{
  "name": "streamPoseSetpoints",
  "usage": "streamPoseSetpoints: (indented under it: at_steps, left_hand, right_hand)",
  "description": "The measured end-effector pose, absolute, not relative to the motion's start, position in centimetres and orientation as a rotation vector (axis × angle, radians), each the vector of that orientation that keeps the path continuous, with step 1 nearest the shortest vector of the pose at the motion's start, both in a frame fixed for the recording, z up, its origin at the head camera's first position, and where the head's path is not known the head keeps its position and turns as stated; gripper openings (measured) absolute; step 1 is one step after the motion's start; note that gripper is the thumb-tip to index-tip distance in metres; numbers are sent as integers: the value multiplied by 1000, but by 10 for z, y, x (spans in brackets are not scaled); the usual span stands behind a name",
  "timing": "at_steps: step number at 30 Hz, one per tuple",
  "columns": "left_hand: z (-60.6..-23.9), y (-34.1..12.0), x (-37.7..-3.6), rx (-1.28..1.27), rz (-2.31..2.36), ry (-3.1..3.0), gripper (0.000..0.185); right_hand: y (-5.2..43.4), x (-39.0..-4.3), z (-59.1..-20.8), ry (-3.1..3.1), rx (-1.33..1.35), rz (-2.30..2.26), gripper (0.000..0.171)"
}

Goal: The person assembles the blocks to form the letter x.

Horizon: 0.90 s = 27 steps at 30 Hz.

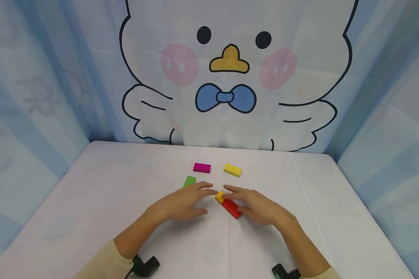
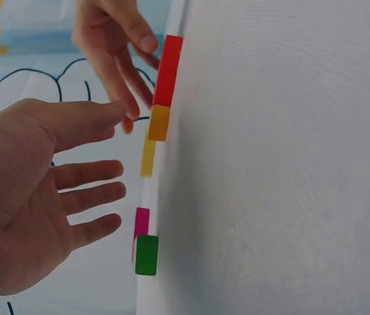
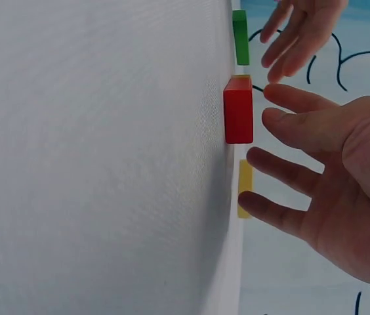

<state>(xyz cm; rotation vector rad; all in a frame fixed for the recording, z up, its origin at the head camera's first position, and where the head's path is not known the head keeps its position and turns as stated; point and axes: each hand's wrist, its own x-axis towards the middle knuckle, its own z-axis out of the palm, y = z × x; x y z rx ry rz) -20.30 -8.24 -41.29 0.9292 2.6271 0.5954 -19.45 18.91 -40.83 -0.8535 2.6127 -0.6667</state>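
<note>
Both your hands are empty and spread open above the bench [image 1: 153, 248]. Your left hand [image 1: 190, 201] has its fingers extended and parted, with the thumb held away from them. Your right hand [image 1: 258, 205] has its fingers stretched out and slightly bent, and in the right wrist view a gap shows between its thumb and the red block [image 1: 232, 209].

The red block lies on the bench between your hands, nearer the right one. The orange block [image 1: 219, 197] sits end to end with it, touching, and the pair slants so that the orange end points away from you and to the left. In the head view, a right fingertip covers part of the orange block.

The green block [image 1: 189, 181] lies just beyond your left hand, which hides its near end. Farther off, the magenta block [image 1: 202, 167] and the yellow block [image 1: 232, 170] lie apart from each other, magenta on the left.

You wear pale sleeves [image 1: 106, 261], with a black device [image 1: 146, 266] at each wrist. Behind the bench hangs a curtain [image 1: 227, 130] printed with a white cartoon bird in a blue bow tie.
</note>
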Motion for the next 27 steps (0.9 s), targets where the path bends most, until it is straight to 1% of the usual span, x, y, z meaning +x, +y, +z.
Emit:
streamPoseSetpoints:
  at_steps: [6,21,27]
  left_hand:
    - [-414,-85,-204,844,711,2739,62]
    - [-424,-99,-224,519,825,2926,60]
    - [-427,-104,-228,454,839,2898,60]
  right_hand:
    - [188,-194,-409,2569,-859,-662,58]
    - [189,-192,-412,2559,-878,-620,55]
    - [190,-192,-414,2565,-875,-625,56]
